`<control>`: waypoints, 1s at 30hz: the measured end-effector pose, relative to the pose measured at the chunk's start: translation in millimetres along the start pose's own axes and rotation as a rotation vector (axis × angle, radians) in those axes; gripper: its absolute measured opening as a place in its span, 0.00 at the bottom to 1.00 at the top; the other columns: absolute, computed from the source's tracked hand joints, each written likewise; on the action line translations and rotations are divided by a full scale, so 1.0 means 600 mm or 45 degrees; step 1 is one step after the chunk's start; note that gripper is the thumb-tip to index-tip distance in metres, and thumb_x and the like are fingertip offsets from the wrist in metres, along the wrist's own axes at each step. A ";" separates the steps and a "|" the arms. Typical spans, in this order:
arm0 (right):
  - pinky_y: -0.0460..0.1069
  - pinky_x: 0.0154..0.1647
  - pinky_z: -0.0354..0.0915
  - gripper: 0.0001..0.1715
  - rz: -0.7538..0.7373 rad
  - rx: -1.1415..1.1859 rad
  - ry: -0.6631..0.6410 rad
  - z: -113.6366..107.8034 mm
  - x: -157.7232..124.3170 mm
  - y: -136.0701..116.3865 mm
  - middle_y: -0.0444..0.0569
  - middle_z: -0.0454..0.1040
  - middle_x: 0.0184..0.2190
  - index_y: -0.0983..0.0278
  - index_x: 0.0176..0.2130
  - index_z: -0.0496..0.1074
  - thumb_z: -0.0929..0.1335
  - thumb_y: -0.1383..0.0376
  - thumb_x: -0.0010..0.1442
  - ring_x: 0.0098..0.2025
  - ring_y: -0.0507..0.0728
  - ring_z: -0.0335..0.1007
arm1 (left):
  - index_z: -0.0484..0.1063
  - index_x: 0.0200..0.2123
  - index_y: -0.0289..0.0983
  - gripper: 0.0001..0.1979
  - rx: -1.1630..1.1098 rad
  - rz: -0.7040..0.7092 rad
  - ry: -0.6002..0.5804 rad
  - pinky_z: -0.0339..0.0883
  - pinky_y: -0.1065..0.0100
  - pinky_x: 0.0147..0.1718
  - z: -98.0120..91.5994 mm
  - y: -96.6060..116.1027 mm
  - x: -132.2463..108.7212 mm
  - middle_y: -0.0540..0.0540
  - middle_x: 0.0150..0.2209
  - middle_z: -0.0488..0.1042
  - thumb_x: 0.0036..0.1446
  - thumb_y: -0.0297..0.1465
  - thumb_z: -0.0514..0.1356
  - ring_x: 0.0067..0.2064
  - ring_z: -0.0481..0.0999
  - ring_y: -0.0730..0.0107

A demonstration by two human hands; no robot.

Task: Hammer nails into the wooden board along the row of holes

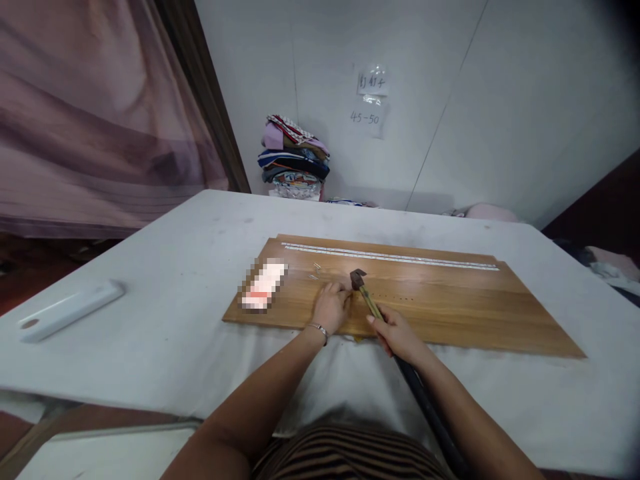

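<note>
A long wooden board [450,313] lies flat on the white table [165,300]. My right hand [395,333] is closed round the handle of a hammer [364,292], whose dark head sits just above the board. My left hand [331,305] rests on the board right beside the hammer head, fingers pinched together on something too small to name. A row of small dark dots runs along the board to the right of the hammer head. Two loose nails [315,271] lie on the board behind my left hand. A pale strip [400,257] runs along the board's far edge.
A blurred pinkish packet [263,285] lies on the board's left end. A white oblong object [70,308] sits near the table's left edge. Folded clothes [294,160] are stacked against the wall behind, under paper labels [373,83]. A curtain [90,113] hangs at left.
</note>
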State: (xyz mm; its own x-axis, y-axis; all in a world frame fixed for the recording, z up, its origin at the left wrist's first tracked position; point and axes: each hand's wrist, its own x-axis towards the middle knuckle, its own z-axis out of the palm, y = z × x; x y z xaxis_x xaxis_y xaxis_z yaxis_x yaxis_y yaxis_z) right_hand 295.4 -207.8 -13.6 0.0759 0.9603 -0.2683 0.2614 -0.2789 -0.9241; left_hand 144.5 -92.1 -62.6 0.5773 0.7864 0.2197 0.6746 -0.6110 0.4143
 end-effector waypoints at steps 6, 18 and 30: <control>0.45 0.12 0.51 0.20 -0.019 -0.008 0.004 -0.002 -0.002 -0.005 0.33 0.58 0.11 0.62 0.40 0.66 0.64 0.49 0.57 0.11 0.50 0.52 | 0.81 0.44 0.38 0.15 -0.022 0.015 0.011 0.64 0.59 0.49 0.002 -0.002 0.000 0.41 0.42 0.76 0.63 0.28 0.54 0.47 0.71 0.59; 0.44 0.12 0.51 0.19 -0.006 0.033 0.009 -0.004 0.000 -0.006 0.33 0.58 0.10 0.59 0.32 0.60 0.65 0.47 0.57 0.10 0.48 0.51 | 0.81 0.43 0.36 0.14 -0.122 -0.014 0.034 0.67 0.59 0.49 -0.006 0.000 0.000 0.40 0.41 0.77 0.61 0.26 0.56 0.47 0.73 0.59; 0.44 0.13 0.54 0.18 -0.120 0.336 0.054 0.002 0.061 -0.034 0.32 0.60 0.12 0.62 0.40 0.66 0.65 0.58 0.49 0.11 0.49 0.53 | 0.77 0.41 0.36 0.18 -1.394 -0.308 -0.069 0.72 0.65 0.43 -0.062 0.070 0.025 0.45 0.39 0.80 0.61 0.44 0.57 0.41 0.78 0.65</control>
State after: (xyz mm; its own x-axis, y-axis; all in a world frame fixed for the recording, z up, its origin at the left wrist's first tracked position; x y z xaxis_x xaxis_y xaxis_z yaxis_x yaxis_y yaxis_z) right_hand 292.0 -167.2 -4.9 0.1045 0.9796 -0.1717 0.0099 -0.1737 -0.9848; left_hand 164.3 -102.9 -9.2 0.5232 0.8522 0.0003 0.0195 -0.0124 0.9997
